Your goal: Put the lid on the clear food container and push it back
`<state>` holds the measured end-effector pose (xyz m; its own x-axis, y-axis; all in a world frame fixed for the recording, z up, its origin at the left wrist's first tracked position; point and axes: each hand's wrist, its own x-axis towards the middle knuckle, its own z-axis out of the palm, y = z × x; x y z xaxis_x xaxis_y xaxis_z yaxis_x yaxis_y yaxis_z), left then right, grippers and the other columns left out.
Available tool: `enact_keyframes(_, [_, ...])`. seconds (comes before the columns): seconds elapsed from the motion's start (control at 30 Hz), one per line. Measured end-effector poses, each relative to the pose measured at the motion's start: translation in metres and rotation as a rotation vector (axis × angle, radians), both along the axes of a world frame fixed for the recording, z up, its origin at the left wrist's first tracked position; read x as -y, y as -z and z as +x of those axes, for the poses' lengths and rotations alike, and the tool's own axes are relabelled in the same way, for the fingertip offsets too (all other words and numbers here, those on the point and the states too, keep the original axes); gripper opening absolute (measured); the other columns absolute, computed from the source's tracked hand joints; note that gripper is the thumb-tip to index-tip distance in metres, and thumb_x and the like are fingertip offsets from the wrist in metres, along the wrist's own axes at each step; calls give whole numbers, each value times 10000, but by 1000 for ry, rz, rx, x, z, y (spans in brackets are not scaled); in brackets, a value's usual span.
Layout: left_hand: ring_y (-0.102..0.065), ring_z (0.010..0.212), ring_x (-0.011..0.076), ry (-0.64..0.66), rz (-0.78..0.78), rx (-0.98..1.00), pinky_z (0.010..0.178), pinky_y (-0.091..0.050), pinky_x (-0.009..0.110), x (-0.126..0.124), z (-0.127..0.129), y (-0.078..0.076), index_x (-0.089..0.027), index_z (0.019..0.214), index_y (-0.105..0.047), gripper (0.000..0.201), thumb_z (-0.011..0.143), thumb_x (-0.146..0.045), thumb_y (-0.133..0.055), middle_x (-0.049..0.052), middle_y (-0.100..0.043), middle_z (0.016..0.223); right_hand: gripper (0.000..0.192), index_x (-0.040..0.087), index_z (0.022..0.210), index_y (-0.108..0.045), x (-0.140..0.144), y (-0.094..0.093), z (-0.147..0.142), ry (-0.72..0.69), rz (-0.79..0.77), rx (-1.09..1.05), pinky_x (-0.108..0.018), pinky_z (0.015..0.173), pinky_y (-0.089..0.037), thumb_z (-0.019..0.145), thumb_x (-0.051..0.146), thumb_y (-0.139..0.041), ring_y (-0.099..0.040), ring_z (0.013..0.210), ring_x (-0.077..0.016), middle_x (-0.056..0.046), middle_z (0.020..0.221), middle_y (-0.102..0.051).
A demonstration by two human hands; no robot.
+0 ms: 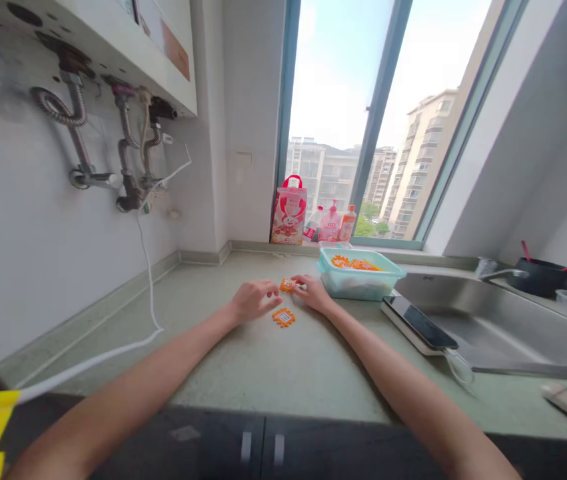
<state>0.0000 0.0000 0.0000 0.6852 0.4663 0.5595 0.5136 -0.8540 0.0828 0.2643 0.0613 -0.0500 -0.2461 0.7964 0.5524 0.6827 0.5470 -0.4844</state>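
The right hand [312, 293] has its fingers closed on the right edge of a small orange piece with a scalloped rim and a pale centre [286, 285], near the middle of the table [258, 373], whose top is a dull grey-green. The left hand [256, 302] comes in from the other side, thumb and fingers apart, the fingertips just beside that same piece (whether they touch it, I cannot tell). A second orange piece, square-looking with a knobbly border and a white patterned centre [284, 317], lies flat on the table, nearer the person and below the gap between the hands.

Just beyond the right wrist stands a mint-green translucent plastic tub [358, 288], with more orange scalloped pieces [358, 264] showing inside it. To its right, a black smartphone [418, 322] lies along the near edge of a stainless-steel sink [468, 320], on top of a pale flat slab [403, 328]. A thick white cable [149, 267] hangs down the wall on the left and runs across that end of the table.

On the windowsill behind are a pink printed bag with a red handle [289, 217], a pink pump bottle [330, 225] and an orange-capped bottle [348, 225].
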Motion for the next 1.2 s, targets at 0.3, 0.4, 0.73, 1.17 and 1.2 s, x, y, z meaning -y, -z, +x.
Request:
enact_keyframes(0.3, [-677,997,239,114,-131,-121,941,-504,324,4,2,9,-244,1003,-780,329,833,-526,-790,47,-740,999,149,237,1011,-772,7,-9,-2,-8,-33,170,-302,865,-522,900,333,-747,-725,935,-209,-47,1036,-798])
enact_keyframes(0.4, [-682,1001,236,51,-164,-82,953,-507,327,-11,-4,12,-262,1023,-802,221,838,-372,-751,38,-748,1006,129,238,931,-778,10,-14,1,-37,-50,191,-264,763,-507,827,313,-792,-712,812,-178,-13,908,-795])
enact_keyframes(0.73, [-645,1252,315,-65,-377,98,1116,-476,432,-40,-21,28,-178,1429,-572,842,683,-449,-855,157,-659,1377,198,226,986,-750,11,-17,-2,-71,-22,-56,-336,879,-558,827,342,-768,-736,909,-204,-43,967,-788])
enact_keyframes(1.17, [-583,1353,357,-163,-444,-19,1160,-427,432,-40,-21,23,-186,1560,-455,1092,649,-622,-871,174,-594,1491,279,225,1014,-771,42,-38,-25,-298,-33,-72,-395,965,-516,842,445,-783,-712,1000,-232,-54,1049,-786])
enact_keyframes(1.2, [-576,1359,361,-166,-443,-18,1166,-422,437,-41,-21,24,-178,1561,-455,1109,639,-629,-874,179,-587,1498,263,226,987,-775,43,-36,-24,-326,-77,-7,-380,955,-512,839,442,-789,-707,988,-230,-47,1033,-786])
